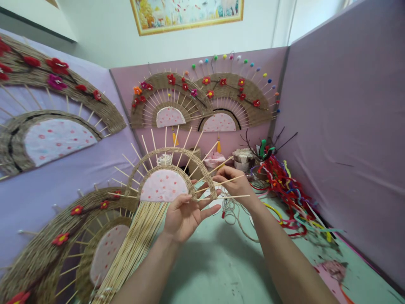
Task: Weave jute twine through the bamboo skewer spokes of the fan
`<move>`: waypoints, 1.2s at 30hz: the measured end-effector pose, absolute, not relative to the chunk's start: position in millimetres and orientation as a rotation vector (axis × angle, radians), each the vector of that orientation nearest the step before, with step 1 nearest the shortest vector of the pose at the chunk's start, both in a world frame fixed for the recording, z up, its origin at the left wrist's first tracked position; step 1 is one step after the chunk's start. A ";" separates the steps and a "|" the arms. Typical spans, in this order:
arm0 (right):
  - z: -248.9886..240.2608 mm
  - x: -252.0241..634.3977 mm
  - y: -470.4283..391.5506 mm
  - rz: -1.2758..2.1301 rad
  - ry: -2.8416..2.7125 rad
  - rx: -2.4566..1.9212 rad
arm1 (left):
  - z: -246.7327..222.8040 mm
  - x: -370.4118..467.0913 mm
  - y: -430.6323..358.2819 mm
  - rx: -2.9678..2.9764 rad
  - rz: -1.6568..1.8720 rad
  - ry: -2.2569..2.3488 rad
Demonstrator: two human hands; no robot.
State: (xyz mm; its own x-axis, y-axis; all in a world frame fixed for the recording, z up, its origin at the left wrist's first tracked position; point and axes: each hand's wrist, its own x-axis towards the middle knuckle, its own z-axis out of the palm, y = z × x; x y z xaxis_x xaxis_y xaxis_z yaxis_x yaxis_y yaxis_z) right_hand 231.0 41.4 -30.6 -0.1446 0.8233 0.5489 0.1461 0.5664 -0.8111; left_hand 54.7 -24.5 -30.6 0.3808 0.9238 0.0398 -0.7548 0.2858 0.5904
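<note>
A half-round fan frame [164,185] with a pink dotted centre, radiating thin sticks and two bands of woven twine is held up over the table. My left hand [185,215] grips its lower right corner, thumb in front near the centre piece and other fingers behind and spread to the right. At the right end of the outer twine band [199,162], my right hand [232,183] has its fingers bent together among the sticks; its fingertips are partly hidden. Loose twine [236,215] hangs and curls below the right hand onto the green table.
Finished fans [171,90] with red flowers hang on the back panel; others stand at the left. A bundle of thin sticks [136,245] lies at lower left. Colourful fuzzy stems [278,181], twigs and a twine roll [196,166] sit at the back and right. A purple panel [344,126] rises at right.
</note>
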 end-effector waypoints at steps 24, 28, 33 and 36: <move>-13.8 273.4 29.1 0.678 -1.815 -0.916 | -29.8 45.6 -13.5 0.546 1.109 0.451; -13.3 272.1 28.3 0.660 -1.794 -0.924 | -30.9 42.0 -12.1 0.564 1.050 0.424; -12.6 265.3 27.9 0.587 -1.800 -0.873 | -35.7 44.2 -11.3 0.559 0.953 0.389; -12.7 263.8 27.7 0.551 -1.806 -0.915 | -38.3 46.2 -11.7 0.557 0.916 0.362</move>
State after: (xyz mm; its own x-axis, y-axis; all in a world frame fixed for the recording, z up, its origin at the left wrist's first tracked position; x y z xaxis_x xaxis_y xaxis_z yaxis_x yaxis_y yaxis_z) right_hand 263.8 27.7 -12.7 -0.2175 0.7915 0.5712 0.3375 0.6101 -0.7169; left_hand 46.2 -11.7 -38.3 0.5648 0.8230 -0.0602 -0.6422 0.4842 0.5943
